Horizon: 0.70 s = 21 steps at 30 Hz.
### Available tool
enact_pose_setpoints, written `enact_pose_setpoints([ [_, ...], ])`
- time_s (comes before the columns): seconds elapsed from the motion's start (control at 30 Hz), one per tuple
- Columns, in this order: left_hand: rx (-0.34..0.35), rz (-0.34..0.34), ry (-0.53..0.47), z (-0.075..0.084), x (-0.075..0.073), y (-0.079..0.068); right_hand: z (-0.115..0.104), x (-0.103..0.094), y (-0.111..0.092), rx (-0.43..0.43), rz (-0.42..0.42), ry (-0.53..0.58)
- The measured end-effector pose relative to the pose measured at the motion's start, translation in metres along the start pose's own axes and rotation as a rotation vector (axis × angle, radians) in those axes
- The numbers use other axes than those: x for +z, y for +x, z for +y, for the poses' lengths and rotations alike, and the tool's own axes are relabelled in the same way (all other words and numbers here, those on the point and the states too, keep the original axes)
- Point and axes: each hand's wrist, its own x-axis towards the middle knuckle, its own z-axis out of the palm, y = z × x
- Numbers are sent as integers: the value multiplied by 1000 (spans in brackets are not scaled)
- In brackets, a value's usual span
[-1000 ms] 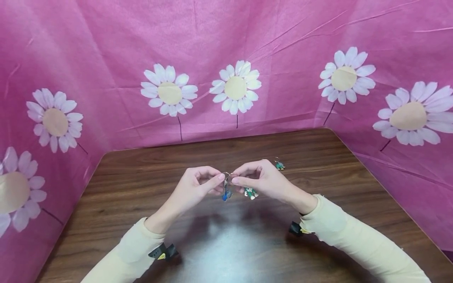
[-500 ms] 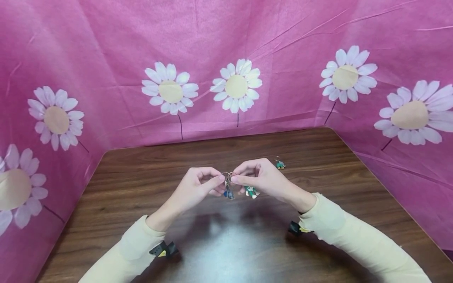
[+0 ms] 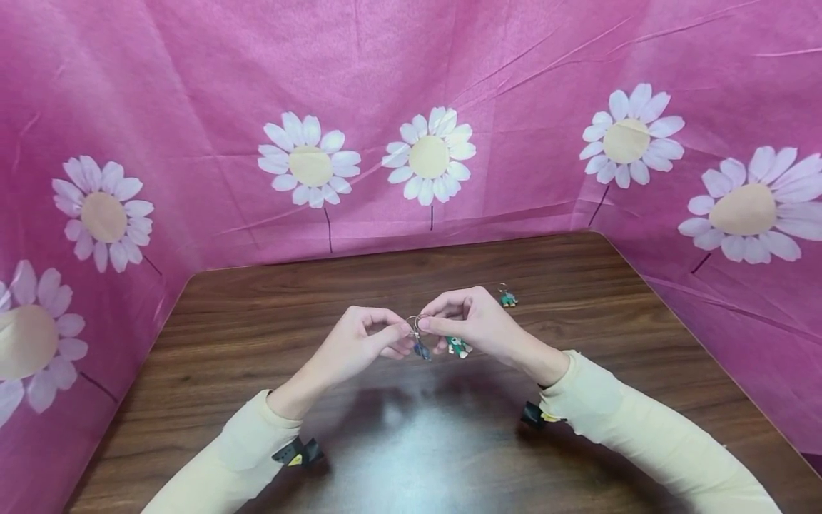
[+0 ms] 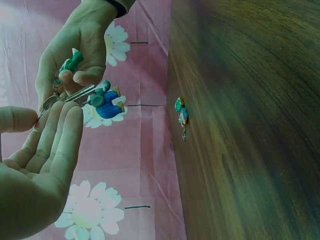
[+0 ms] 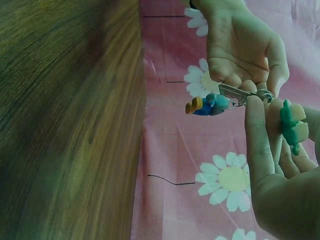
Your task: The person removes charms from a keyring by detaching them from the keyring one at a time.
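Note:
My left hand (image 3: 359, 343) pinches a metal key ring between thumb and fingers. From it hang keys (image 5: 232, 93) and a blue figurine keychain (image 4: 106, 103) with a grey head and yellow feet. Facing it, my right hand (image 3: 478, 325) pinches a second ring right beside the first; the two rings overlap in the head view. A green figurine keychain (image 3: 459, 347) with pale feet dangles under the right hand's fingers, and shows larger in the right wrist view. Both hands are raised over the table, fingertips almost meeting.
Farther back on the wooden table (image 3: 244, 314) lies another keychain (image 3: 508, 298), a small green figurine with its ring. Pink cloth (image 3: 514, 64) printed with white flowers stands around the table's far and side edges.
The keys and blue figurine have swung slightly to the right under the rings, and the left fingertips have dipped a little. Both hands keep their pinch.

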Motion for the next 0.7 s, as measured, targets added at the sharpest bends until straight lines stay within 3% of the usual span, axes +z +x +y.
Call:
enact_pose_setpoints([
  [0.2,-20,-15,25,0,-1,2,0,0,-1,0,-8,24],
  [0.47,-54,-12,51,1,-4,4,1,-1,2,-20,-37,-54],
  [0.7,-29,-6,53,1,-5,3,5,-1,1,-34,-48,-90],
])
